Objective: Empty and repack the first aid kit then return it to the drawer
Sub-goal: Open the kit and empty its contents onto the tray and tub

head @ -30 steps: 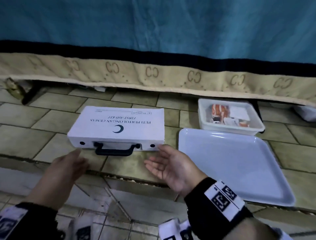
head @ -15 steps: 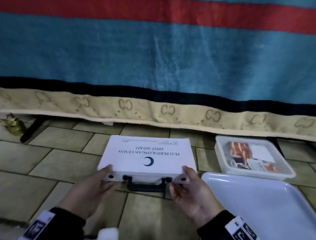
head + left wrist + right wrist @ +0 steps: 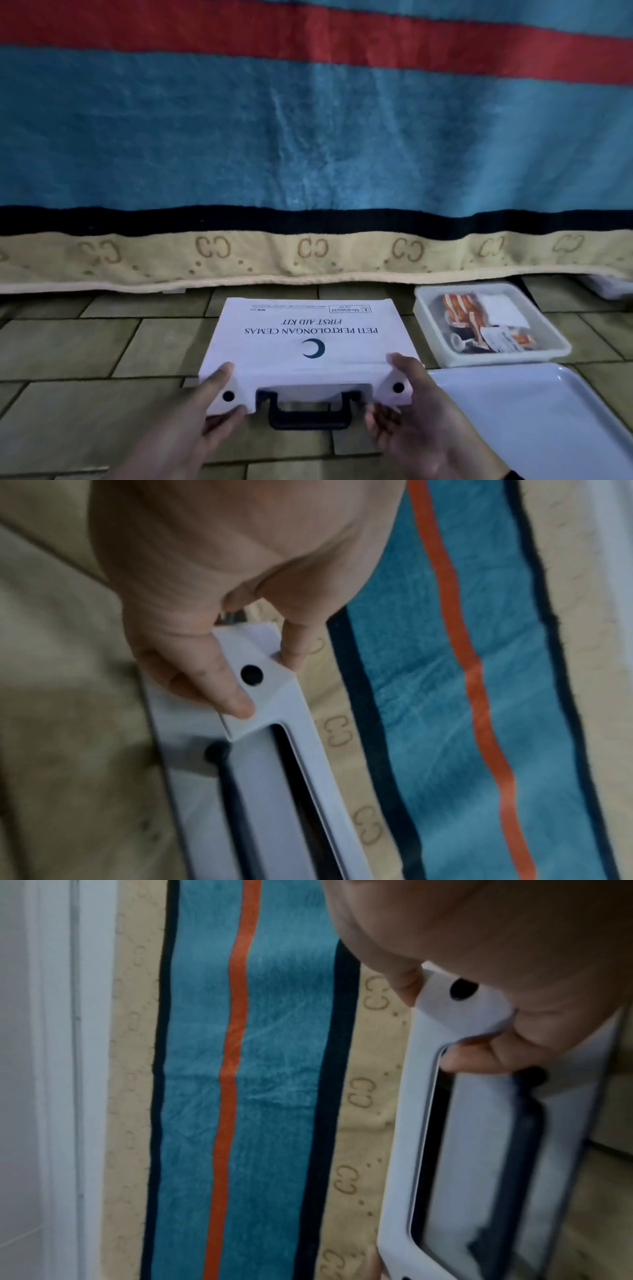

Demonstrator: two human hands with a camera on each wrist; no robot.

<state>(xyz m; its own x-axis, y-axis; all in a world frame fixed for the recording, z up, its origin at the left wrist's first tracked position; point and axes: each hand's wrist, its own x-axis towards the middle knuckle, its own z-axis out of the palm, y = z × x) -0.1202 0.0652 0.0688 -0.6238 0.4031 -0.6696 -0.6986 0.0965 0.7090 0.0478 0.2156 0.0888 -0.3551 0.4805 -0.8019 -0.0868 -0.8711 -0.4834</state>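
Note:
The white first aid kit (image 3: 305,339), with a dark crescent and upside-down lettering on its lid, lies on the tiled floor with its black handle (image 3: 310,414) facing me. My left hand (image 3: 226,390) grips the lid's front left corner, thumb on top and fingers under the flap. My right hand (image 3: 387,387) grips the front right corner the same way. In the left wrist view, my left hand (image 3: 265,681) pinches the lid (image 3: 308,750), and a dark gap shows beneath it. In the right wrist view, my right hand (image 3: 441,1023) holds the lid (image 3: 400,1150) slightly raised.
A white bin (image 3: 496,356) with orange-and-white packets stands to the right of the kit. A flat white tray (image 3: 513,411) lies in front of the bin, close to my right hand. A striped blue, red and beige blanket (image 3: 308,137) hangs down just behind the kit.
Both hands went from hovering open in front of the kit to gripping the lid's front corners. The lid's front edge has come up a little, and my view has moved closer.

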